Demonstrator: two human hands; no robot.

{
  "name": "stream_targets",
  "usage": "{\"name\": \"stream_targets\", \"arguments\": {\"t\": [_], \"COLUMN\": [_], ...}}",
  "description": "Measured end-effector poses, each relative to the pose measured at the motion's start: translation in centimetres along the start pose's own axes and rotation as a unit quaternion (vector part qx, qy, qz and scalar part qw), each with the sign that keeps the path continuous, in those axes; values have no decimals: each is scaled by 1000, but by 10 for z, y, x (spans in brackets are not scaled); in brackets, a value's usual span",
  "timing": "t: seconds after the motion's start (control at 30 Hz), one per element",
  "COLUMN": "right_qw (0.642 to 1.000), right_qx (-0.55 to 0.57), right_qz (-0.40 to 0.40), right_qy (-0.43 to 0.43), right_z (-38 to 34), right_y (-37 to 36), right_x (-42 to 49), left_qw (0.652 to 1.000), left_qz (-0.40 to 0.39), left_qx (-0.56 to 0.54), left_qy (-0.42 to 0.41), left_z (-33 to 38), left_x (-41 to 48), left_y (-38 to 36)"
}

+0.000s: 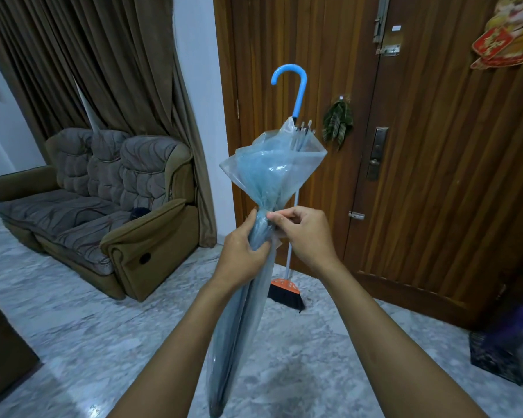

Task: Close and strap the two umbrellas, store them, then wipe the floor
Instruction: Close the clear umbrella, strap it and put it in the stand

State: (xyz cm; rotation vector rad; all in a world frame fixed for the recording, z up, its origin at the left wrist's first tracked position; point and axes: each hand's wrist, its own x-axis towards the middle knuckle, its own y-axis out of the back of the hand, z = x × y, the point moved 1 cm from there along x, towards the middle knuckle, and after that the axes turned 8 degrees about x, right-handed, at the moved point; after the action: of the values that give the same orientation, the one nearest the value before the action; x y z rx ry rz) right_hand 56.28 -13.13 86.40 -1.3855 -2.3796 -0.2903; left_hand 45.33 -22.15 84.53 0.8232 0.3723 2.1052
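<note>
Head view: a pale blue see-through umbrella [254, 236] is held upright in front of the person, its blue hooked handle [296, 86] at the top and its tip down near the marble floor [73, 297]. The canopy is gathered tight at the middle and flares loose above that. The left hand [242, 251] has its grip wrapped around the bunched canopy at the gathered waist. The right hand [302, 233] touches the same spot from the other side, its grip pinching the plastic between thumb and fingertips [274, 217]; whether a strap is in that pinch cannot be told. Behind the umbrella, a broom [286, 292] with an orange head leans against the wooden door [435, 176]. A brown sofa [97, 212] stands at the floor's left edge, before curtains [88, 55].
</note>
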Motion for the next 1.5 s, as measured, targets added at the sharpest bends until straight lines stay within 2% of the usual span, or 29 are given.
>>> {"name": "stream_targets", "arguments": {"t": [0.2, 0.43, 0.53, 0.67, 0.73, 0.9, 1.0, 1.1, 1.2, 1.3, 1.37, 1.43, 1.5], "right_qw": [995, 995, 996, 987, 985, 994, 981, 976, 995, 998, 995, 994, 995], "right_qx": [71, 94, 69, 0, -14, 13, 142, 191, 93, -1, -24, -37, -47], "right_qz": [-60, -37, -63, -150, -167, -104, -81, -42, 3, 51, 76, 89, 83], "right_qy": [-18, 10, 1, -49, -48, -37, -103, -98, -24, 38, 59, 55, 42], "right_z": [-10, -20, -29, -45, -49, -40, -32, -31, -33, -36, -36, -35, -35], "right_y": [13, 18, 21, 34, 39, 37, 31, 25, 20, 14, 9, 5, 1], "right_x": [9, 8, 5, 5, 5, 0, -8, -13, -12, -13, -13, -12, -12], "left_qw": [997, 991, 991, 989, 987, 979, 974, 984, 1000, 998, 998, 998, 995], "left_qz": [-36, -73, -76, -90, -97, -102, -125, -118, -25, 37, 15, -45, -68], "left_qx": [-65, -106, -102, -98, -114, -174, -188, -130, -12, 36, 47, 45, 73], "left_qy": [3, -34, -50, -56, -52, -36, -30, -29, -8, -32, -36, -16, -17], "left_z": [2, 14, 15, 17, 19, 24, 25, 23, 21, 30, 32, 30, 27], "left_x": [-2, -3, -1, 2, 2, -3, -6, -3, 4, -1, -3, -5, -7], "left_y": [17, 28, 34, 38, 37, 32, 31, 29, 31, 28, 27, 26, 25]}}
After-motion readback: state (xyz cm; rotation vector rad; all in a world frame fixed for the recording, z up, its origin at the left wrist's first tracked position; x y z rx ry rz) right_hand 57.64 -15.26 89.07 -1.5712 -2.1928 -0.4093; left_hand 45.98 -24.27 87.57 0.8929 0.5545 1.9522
